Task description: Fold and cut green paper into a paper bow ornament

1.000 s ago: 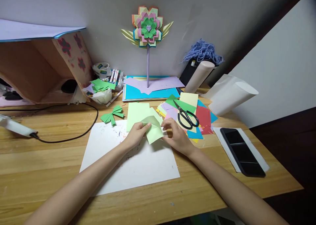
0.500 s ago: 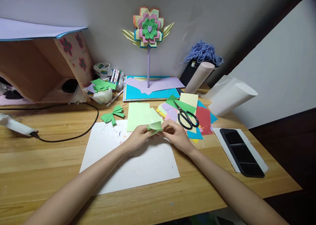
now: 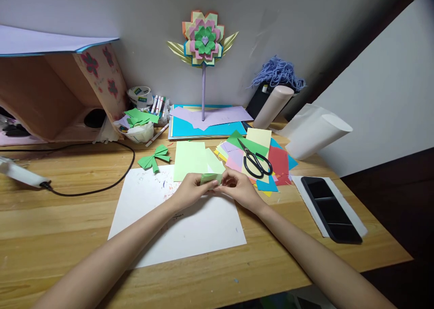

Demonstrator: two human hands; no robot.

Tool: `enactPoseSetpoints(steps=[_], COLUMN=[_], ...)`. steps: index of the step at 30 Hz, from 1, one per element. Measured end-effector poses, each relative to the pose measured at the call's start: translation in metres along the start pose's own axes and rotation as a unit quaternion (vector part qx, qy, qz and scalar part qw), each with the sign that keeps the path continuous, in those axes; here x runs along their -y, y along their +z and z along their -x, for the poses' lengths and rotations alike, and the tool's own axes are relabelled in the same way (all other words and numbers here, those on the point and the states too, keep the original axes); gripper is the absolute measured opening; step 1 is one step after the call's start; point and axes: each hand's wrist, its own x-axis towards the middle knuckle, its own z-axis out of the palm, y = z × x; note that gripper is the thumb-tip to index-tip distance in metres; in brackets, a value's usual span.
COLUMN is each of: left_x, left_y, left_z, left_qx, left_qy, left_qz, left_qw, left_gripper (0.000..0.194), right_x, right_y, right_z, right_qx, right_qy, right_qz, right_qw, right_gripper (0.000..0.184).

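A small piece of light green paper, folded over, is held between my two hands above a white sheet. My left hand is closed on its left part, with the thumb pressed across the front. At its right end, the fingers of my right hand pinch the edge; the fingertips are partly hidden. Just behind the hands lie larger pale green sheets. A dark green paper bow sits left of them. Black-handled scissors rest on coloured paper scraps to the right.
A paper flower on a purple stem stands at the back. A cardboard box, a bowl of scraps and a black cable are on the left. On the right are paper rolls and a black phone-like object.
The light green paper has turned flatter towards me, and my left thumb now lies across its front. My hands stay in nearly the same place.
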Motion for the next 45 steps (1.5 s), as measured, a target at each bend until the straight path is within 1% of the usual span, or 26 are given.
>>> enactPoseSetpoints(steps=[2, 4, 6, 8, 10, 12, 14, 18, 21, 23, 25, 28, 31, 33, 35, 37, 39, 42, 45], left_x=[0.002, 0.002, 0.002, 0.000, -0.001, -0.001, 0.001, 0.006, 0.008, 0.008, 0.009, 0.010, 0.008, 0.005, 0.004, 0.003, 0.002, -0.001, -0.005], left_y=[0.000, 0.000, -0.001, -0.001, -0.002, -0.003, -0.004, -0.003, -0.002, -0.002, -0.002, -0.004, -0.005, -0.006, -0.007, -0.006, -0.005, -0.003, -0.001], left_z=[0.000, 0.000, 0.001, 0.002, 0.001, -0.001, -0.003, -0.006, -0.006, -0.006, -0.007, -0.008, -0.008, -0.007, -0.006, -0.005, -0.003, 0.000, 0.001], left_qx=[0.015, 0.016, -0.012, -0.054, -0.087, -0.107, -0.126, -0.143, -0.130, -0.103, -0.081, -0.091, -0.099, -0.101, -0.100, -0.080, -0.048, -0.004, 0.019], left_qy=[-0.013, -0.024, -0.028, -0.028, -0.021, -0.008, 0.000, -0.017, -0.029, -0.032, -0.031, -0.029, -0.036, -0.036, -0.028, -0.020, -0.022, -0.022, -0.003], left_qz=[0.035, 0.061, 0.052, 0.018, -0.012, -0.020, -0.020, 0.008, 0.047, 0.074, 0.098, 0.133, 0.154, 0.131, 0.075, 0.015, -0.031, -0.060, -0.039], left_qw=[0.999, 0.998, 0.998, 0.998, 0.996, 0.994, 0.992, 0.989, 0.990, 0.991, 0.991, 0.986, 0.982, 0.986, 0.992, 0.996, 0.998, 0.998, 0.999], left_gripper=[0.037, 0.040, 0.045, 0.049, 0.049, 0.045, 0.041, 0.036, 0.032, 0.029, 0.030, 0.035, 0.039, 0.037, 0.031, 0.026, 0.025, 0.031, 0.042], right_x=[0.002, 0.004, 0.005, 0.005, 0.005, 0.004, 0.004, 0.005, 0.004, 0.003, 0.002, 0.003, 0.003, 0.003, 0.001, 0.000, 0.000, 0.003, 0.005], right_y=[0.001, 0.001, 0.001, 0.000, 0.000, -0.001, -0.002, -0.003, -0.002, -0.001, -0.001, 0.000, -0.001, -0.002, -0.002, -0.004, -0.006, -0.009, -0.009], right_z=[0.001, 0.001, 0.001, -0.001, -0.002, -0.003, -0.003, -0.002, -0.003, -0.003, -0.002, -0.002, -0.001, -0.001, -0.002, -0.002, -0.003, -0.002, 0.000], right_qx=[0.004, 0.011, 0.012, 0.009, 0.010, 0.014, 0.019, 0.039, 0.034, 0.021, 0.011, 0.008, 0.021, 0.017, -0.005, -0.030, -0.043, -0.022, 0.003], right_qy=[0.000, -0.005, -0.016, -0.029, -0.028, -0.013, -0.012, -0.058, -0.064, -0.061, -0.059, -0.055, -0.048, -0.043, -0.045, -0.052, -0.058, -0.057, -0.044], right_qz=[0.014, 0.011, 0.006, 0.003, 0.001, 0.004, 0.029, 0.095, 0.114, 0.121, 0.119, 0.095, 0.050, 0.020, 0.002, -0.008, -0.015, -0.009, 0.007], right_qw=[1.000, 1.000, 1.000, 1.000, 1.000, 1.000, 0.999, 0.993, 0.991, 0.991, 0.991, 0.994, 0.997, 0.999, 0.999, 0.998, 0.997, 0.998, 0.999], right_gripper=[0.025, 0.023, 0.022, 0.021, 0.021, 0.021, 0.022, 0.029, 0.031, 0.032, 0.031, 0.026, 0.019, 0.016, 0.013, 0.013, 0.013, 0.012, 0.010])
